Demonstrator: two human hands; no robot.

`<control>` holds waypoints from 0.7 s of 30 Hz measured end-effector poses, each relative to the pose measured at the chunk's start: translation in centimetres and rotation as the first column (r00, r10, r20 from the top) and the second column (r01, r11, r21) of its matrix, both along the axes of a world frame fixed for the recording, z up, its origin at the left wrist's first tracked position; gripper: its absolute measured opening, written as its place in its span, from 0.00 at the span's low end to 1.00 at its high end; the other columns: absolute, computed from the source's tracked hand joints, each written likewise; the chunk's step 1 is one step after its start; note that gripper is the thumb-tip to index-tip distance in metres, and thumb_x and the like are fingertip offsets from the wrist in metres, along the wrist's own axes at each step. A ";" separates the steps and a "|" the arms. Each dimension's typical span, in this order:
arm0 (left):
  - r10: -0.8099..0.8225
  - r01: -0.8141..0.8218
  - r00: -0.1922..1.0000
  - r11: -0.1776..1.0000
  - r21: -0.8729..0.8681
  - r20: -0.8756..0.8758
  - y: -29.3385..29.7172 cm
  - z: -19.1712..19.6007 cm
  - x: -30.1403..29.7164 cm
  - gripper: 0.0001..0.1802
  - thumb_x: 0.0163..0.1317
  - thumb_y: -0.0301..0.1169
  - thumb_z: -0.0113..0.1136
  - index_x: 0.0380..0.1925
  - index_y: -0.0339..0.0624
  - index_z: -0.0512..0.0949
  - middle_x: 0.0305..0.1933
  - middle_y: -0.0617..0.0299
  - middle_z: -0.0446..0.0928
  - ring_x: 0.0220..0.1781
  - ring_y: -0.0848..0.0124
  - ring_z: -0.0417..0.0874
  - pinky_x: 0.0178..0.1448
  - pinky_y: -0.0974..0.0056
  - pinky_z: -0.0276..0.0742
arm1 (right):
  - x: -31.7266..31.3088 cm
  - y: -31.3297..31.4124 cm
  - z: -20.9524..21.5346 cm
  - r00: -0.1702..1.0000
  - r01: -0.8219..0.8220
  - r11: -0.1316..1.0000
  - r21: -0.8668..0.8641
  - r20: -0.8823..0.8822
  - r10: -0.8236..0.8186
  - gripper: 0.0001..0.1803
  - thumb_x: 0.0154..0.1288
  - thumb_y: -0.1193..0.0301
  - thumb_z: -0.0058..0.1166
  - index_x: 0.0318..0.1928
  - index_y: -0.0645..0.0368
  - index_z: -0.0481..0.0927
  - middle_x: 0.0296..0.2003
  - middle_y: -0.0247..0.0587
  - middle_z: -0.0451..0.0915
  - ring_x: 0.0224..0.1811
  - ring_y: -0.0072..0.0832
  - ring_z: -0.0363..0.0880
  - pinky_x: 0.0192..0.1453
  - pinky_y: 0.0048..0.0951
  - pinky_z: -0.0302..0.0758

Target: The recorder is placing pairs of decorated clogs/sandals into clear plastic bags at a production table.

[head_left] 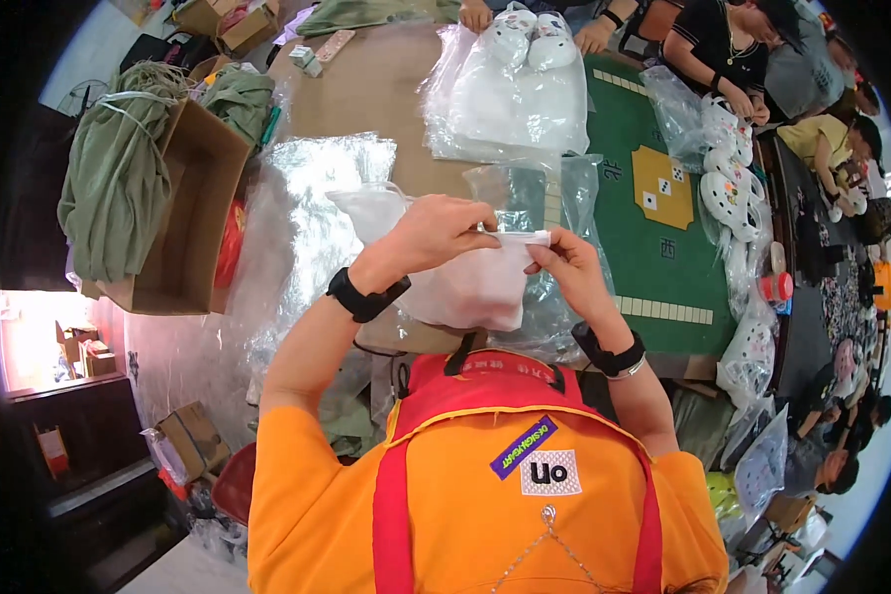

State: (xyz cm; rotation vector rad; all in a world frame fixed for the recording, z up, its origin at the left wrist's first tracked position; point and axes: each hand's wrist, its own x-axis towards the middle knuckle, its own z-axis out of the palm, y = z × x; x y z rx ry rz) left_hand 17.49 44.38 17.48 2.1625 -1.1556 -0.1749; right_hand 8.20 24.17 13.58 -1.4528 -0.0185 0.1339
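Note:
A frosted white zip bag [480, 287] lies in front of my chest at the near edge of the table, with something pale inside that I cannot make out. My left hand [436, 233] is closed on the bag's upper zip edge, fingertips pinched near its middle. At the right end of the zip strip, my right hand [572, 265] pinches the corner beside the small slider. Another white bag [371, 210] shows behind my left wrist. Under and beyond my hands lie clear plastic bags [579, 203], and more shiny ones [337, 188] spread to the left.
White clogs [510, 38] rest on stacked frosted bags [515, 104] at the far side, near another person's hands. To the right are a green printed mat [653, 129] and decorated white clogs [731, 203]. A cardboard box [203, 213] with green sacks [124, 173] stands left.

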 end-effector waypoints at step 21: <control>-0.031 0.083 0.985 0.947 -0.311 0.168 -1.1 0.1 -3.6 0.07 0.49 0.30 0.59 0.25 0.43 0.72 0.24 0.61 0.71 0.29 0.63 0.73 0.34 0.63 0.67 | -2.5 1.8 2.1 0.984 0.103 0.968 -0.229 0.163 -0.066 0.06 0.62 0.76 0.45 0.37 0.66 0.74 0.26 0.39 0.78 0.30 0.22 0.79 0.34 0.20 0.74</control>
